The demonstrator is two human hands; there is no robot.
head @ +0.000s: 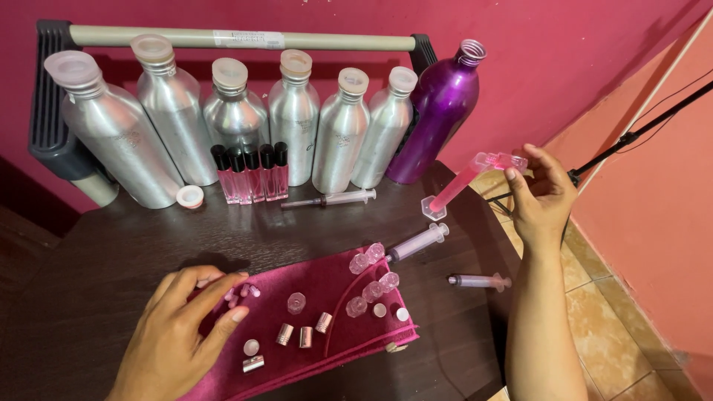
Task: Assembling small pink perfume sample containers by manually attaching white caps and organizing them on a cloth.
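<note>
Nearest, the left hand (182, 338) rests curled, gripping nothing visible, on the magenta cloth (319, 327). Behind the cloth, five small vials (250, 174) stand filled and capped. To its right, right hand (541, 194) pinches a pink-filled syringe (468, 178); loose caps (301, 336) remain on the cloth.

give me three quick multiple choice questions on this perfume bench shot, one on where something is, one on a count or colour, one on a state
1. Where do the small clear stoppers lie?
A. on the maroon cloth
B. on the floor
C. inside a bottle

2. How many silver bottles stand in the back row?
A. four
B. six
C. nine

3. What state is the purple bottle in?
A. capped
B. lying flat
C. uncapped, upright

Answers:
1. A, they sit scattered on the cloth.
2. B, six silver ones stand left of the purple one.
3. C, its threaded neck is bare and open.

The right hand holds a pink-filled syringe; the left hand rests on the cloth.
</note>
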